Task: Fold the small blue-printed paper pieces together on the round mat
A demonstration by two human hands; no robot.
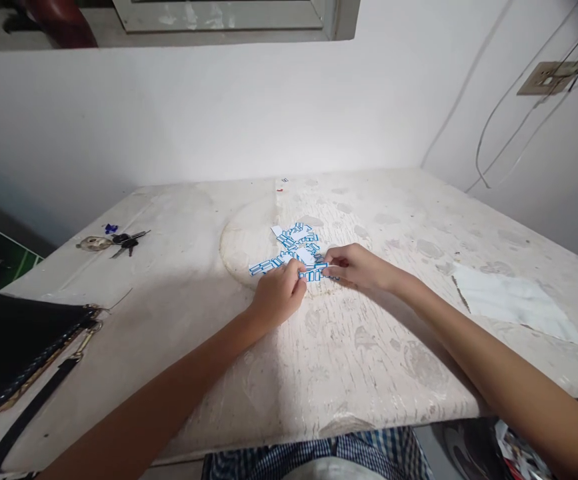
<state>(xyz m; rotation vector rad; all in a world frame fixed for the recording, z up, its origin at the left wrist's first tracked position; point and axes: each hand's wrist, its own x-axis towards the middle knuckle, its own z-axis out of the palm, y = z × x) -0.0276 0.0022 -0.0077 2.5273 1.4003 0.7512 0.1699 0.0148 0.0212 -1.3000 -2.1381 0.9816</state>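
Observation:
A loose pile of small white paper pieces with blue borders (296,235) lies near the middle of the table, several overlapping. My left hand (281,293) rests at the pile's near side, its fingers curled and closed at the pieces; what sits between them is hidden. From the right, my right hand (356,265) pinches the edge of a blue-bordered paper piece (321,265) between thumb and fingers. A short row of these pieces fans out to the left of my left hand.
Keys (129,241) and a small blue item (111,229) lie at the left. A black bag (23,347) with a strap covers the near left corner. A white cloth or paper sheet (516,303) is at the right. A wall socket (551,78) with hanging wires is beyond.

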